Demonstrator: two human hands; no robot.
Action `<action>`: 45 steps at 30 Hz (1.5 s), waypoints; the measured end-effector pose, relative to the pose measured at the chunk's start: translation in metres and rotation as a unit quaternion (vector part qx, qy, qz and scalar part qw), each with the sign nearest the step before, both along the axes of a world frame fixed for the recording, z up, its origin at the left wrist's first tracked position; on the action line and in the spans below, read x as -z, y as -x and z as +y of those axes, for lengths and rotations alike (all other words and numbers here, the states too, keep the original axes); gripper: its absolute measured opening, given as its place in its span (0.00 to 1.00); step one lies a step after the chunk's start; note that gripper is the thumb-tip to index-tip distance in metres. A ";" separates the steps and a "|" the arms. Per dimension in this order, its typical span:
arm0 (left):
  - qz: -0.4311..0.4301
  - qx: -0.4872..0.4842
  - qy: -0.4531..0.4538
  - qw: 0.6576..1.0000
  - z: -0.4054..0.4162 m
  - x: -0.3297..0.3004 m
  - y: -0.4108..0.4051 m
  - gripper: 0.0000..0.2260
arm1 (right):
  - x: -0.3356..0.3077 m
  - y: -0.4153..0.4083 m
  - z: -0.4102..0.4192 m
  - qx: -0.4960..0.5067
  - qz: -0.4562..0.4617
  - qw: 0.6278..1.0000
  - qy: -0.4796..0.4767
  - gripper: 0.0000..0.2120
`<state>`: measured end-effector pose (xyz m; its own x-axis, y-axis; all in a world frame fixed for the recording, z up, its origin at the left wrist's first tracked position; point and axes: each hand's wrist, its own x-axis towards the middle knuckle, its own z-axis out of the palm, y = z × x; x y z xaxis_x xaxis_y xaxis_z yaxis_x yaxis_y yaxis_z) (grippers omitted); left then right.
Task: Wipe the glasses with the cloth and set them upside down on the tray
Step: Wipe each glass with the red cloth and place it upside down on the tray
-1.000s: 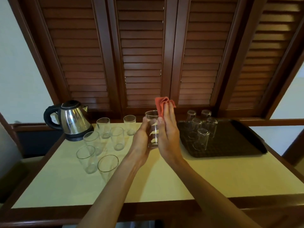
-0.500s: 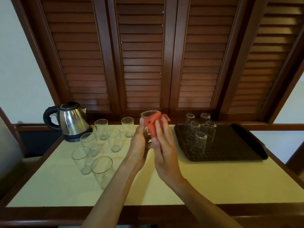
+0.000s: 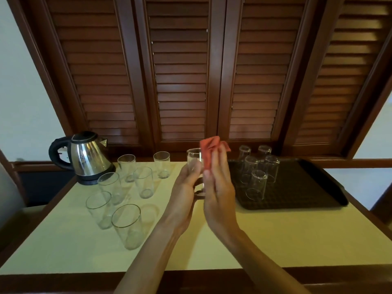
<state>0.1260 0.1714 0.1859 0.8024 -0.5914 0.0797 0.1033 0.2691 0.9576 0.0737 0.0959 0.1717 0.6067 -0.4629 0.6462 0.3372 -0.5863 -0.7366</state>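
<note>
Cloth (image 3: 209,152) has slid rightward; hands hide the glass (image 3: 194,160) partly.

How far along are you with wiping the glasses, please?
Done: five glasses stand upside down on the tray, the nearest at. In hand: the left hand holds one glass while the right hand rubs it with the cloth. Left: six upright glasses by the kettle, such as.
</note>
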 end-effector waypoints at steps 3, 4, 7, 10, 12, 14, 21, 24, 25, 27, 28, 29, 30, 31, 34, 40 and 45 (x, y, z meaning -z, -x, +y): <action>0.003 -0.004 0.024 1.000 0.006 0.001 -0.004 0.15 | 0.014 0.002 0.002 -0.012 -0.007 0.995 0.096 0.24; 0.003 0.005 0.024 1.000 0.007 0.001 -0.003 0.15 | 0.011 -0.001 -0.004 -0.015 -0.005 0.998 0.057 0.24; -0.001 0.016 0.006 1.000 0.008 0.000 0.004 0.15 | -0.007 -0.009 -0.015 -0.023 0.004 0.997 -0.071 0.26; 0.060 0.001 0.042 0.997 0.010 -0.006 -0.004 0.21 | 0.010 -0.003 0.004 -0.015 0.002 0.998 0.064 0.29; 0.072 -0.014 0.043 0.996 0.010 -0.006 -0.012 0.24 | 0.027 0.000 0.010 -0.019 -0.011 0.994 0.111 0.27; 0.047 -0.004 0.016 0.999 0.007 -0.001 -0.009 0.23 | 0.015 -0.006 0.004 -0.018 -0.010 1.000 0.004 0.26; 0.027 -0.038 0.033 0.998 0.006 -0.009 -0.015 0.23 | 0.017 -0.001 0.011 -0.045 0.010 0.997 0.065 0.26; -0.007 -0.026 -0.012 1.000 0.003 -0.006 -0.005 0.19 | -0.002 -0.012 -0.005 -0.005 -0.012 0.998 -0.065 0.25; 0.001 -0.024 -0.017 1.000 0.003 -0.006 0.000 0.19 | -0.008 -0.013 -0.007 0.001 -0.015 0.997 -0.077 0.25; 0.051 -0.028 0.002 0.998 0.004 -0.009 0.001 0.20 | -0.001 -0.007 0.003 0.000 0.001 1.000 -0.004 0.25; 0.068 -0.039 0.014 0.997 0.007 -0.011 -0.001 0.23 | 0.009 0.000 0.011 -0.008 0.018 0.999 0.040 0.25; 0.067 -0.037 0.020 0.997 0.010 -0.012 -0.004 0.27 | 0.022 0.006 0.017 -0.026 0.023 0.997 0.064 0.25; 0.050 -0.025 0.013 0.998 0.012 -0.012 -0.003 0.30 | 0.028 0.010 0.018 -0.044 0.016 0.997 0.058 0.25; 0.026 -0.017 -0.005 0.999 0.015 -0.009 0.000 0.31 | 0.028 0.011 0.014 -0.063 0.001 0.998 0.013 0.25; -0.002 0.025 -0.027 0.999 0.018 0.005 0.015 0.32 | 0.008 0.010 0.001 -0.049 -0.020 0.990 -0.128 0.26; 0.026 -0.046 0.031 0.998 0.027 0.007 0.017 0.16 | 0.036 0.027 0.023 -0.099 -0.014 0.995 -0.005 0.27; 0.021 -0.001 -0.011 1.000 0.026 0.021 0.034 0.21 | 0.025 0.030 0.023 -0.055 -0.044 0.994 -0.082 0.24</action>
